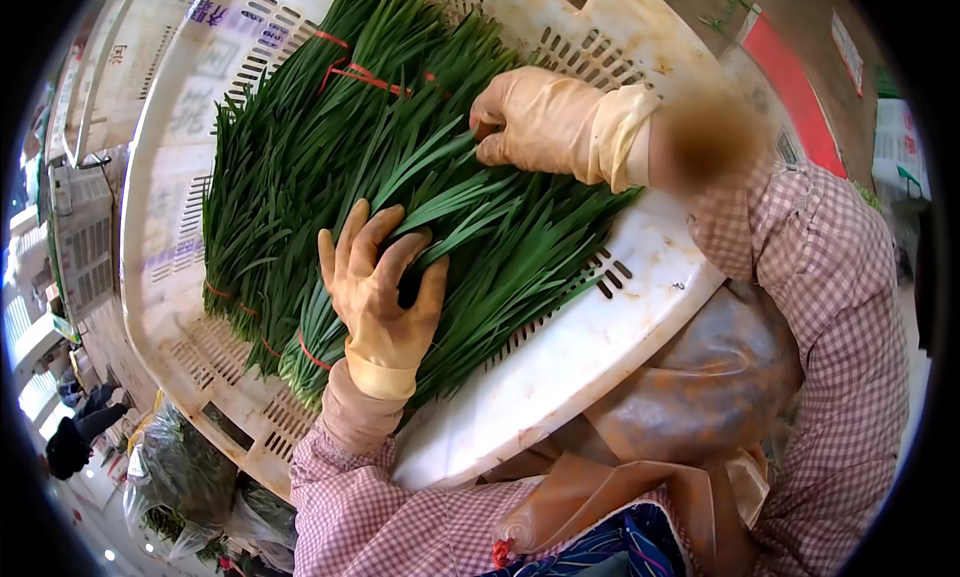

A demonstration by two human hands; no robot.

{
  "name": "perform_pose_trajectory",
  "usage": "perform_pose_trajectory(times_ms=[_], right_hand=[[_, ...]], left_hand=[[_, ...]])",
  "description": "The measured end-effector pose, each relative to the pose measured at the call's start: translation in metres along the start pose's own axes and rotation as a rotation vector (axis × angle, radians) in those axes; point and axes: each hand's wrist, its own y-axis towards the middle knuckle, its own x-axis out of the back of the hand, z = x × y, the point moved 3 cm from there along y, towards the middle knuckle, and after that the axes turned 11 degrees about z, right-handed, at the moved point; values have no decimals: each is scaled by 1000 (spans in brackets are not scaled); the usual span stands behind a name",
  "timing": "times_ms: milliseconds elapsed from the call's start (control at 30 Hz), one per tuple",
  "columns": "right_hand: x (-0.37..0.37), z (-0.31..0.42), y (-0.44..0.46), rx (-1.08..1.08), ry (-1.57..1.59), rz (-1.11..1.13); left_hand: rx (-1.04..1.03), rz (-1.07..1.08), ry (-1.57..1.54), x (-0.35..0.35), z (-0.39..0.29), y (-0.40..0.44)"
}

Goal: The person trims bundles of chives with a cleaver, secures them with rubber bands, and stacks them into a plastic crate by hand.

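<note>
Bundles of long green garlic chives (pixel 290 177) fill a white slotted plastic crate (pixel 540 402), held by thin red ties (pixel 370 78). My left hand (pixel 385 287), in a tan rubber glove, lies over one bundle with its fingers spread among the leaves. Close below it, a red band (pixel 313 350) circles that bundle's stem end. Farther up and to the right, my gloved right hand (pixel 535 122) has its fingers closed at the leaves' edge. Some leaf blades run to its thumb and fingertips; the exact grip is partly hidden.
The crate's near rim rests close to a brown apron (pixel 690 377). More white crates (pixel 80 227) stand at the left. Clear plastic bags of greens (pixel 180 467) lie at lower left. A red strip (pixel 795 92) lies beyond the right rim.
</note>
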Motion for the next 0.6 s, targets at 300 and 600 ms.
perform_pose_trajectory(times_ms=[300, 600], right_hand=[[-14, 0, 5, -24, -74, -109], [-12, -30, 26, 25, 129, -268]], left_hand=[[13, 33, -20, -2, 0, 0], [18, 15, -47, 0, 1, 0]])
